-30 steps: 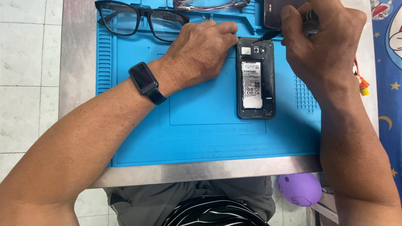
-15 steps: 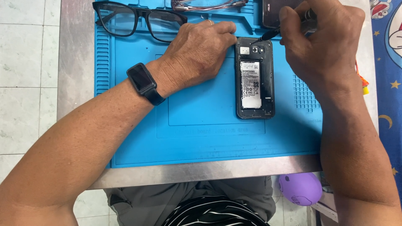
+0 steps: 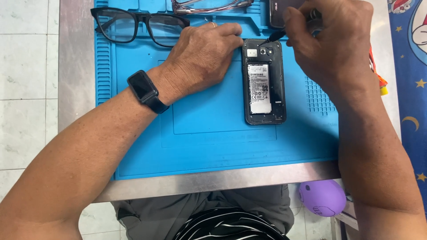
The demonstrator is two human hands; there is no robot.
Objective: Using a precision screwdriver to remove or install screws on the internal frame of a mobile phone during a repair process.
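Little has changed over the last second: the left hand (image 3: 200, 58), fingers pressed together, still steadies the opened phone (image 3: 264, 82) near the blue mat's (image 3: 213, 146) far edge, while the right hand (image 3: 331, 46) keeps pinching a screwdriver (image 3: 272, 37), tip at the phone's top end.

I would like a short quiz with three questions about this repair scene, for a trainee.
1. True or false: the back cover of the phone is off and its battery shows.
2. Which hand holds the screwdriver? A. the left hand B. the right hand
3. What lies on the blue mat just behind the left hand?

Key
1. True.
2. B. Its tip is at the top edge of the phone, while the left hand steadies the phone's upper left corner.
3. A pair of black glasses.
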